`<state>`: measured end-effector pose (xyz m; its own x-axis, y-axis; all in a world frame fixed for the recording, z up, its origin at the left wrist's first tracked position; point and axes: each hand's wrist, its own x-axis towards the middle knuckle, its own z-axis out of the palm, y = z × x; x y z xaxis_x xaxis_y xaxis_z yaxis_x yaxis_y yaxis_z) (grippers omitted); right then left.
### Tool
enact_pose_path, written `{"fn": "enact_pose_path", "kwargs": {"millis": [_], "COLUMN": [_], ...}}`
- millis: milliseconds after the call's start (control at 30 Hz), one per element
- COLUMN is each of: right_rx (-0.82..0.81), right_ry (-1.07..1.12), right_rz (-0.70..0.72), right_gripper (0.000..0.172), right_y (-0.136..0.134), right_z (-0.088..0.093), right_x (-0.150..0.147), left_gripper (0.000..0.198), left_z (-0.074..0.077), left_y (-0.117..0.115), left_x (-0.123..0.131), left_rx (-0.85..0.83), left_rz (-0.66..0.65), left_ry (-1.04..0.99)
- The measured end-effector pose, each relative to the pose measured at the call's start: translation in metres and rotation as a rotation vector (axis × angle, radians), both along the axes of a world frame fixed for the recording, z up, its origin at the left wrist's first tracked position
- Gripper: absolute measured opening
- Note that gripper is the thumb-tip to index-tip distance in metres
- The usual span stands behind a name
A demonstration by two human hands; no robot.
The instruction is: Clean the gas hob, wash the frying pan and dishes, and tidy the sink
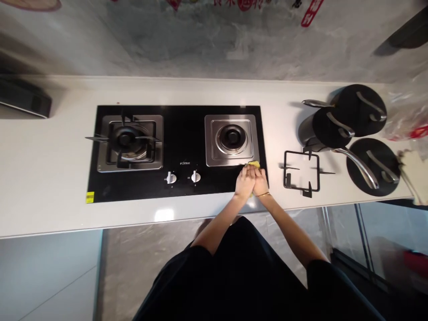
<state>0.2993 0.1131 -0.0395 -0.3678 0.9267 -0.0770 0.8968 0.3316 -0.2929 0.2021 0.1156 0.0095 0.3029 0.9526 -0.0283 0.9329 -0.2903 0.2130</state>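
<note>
While overlapping hands (246, 181) press a yellow cloth (255, 164) — finger opening, grip unclear | smooth black cooktop (183, 133) | squared metal burner plate (214, 154)

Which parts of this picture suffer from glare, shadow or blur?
Head view: bright glare on the white counter in front of the stove; head view: a faint shadow beside the back pot's handle; head view: the plastic bag at the right edge looks smeared, and the yellow cloth shows no clear texture.

Left hand (245, 182) and right hand (261, 183) touch, arms (220, 223) stretched forward.
</note>
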Motion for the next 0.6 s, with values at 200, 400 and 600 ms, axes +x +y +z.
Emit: {"fn": "enact_pose_path", "kwargs": {"millis": [200,400,600], "right_rx": [-0.076,-0.09,0.007], "right_ry": [0.13,0.127,-0.034], "right_rz": [0.133,0.122,-0.028], "right_gripper": [0.039,0.043,0.035], "right_y": [-0.005,-0.003,-0.001], "right_z": [0.006,0.01,-0.001], "right_x": [-0.125,-0.134,-0.014], "left_gripper": [0.033,0.038,0.035], "left_z": [0.0,0.0,-0.009], "left_y": [-0.021,-0.02,0.004], "left_x": [-0.12,-0.134,-0.019], "left_rx": [-0.092,-0.061,-0.029], "left_rz": [0.256,0.181,-0.138], "left_ry": [0.07,0.053,-0.019]}}
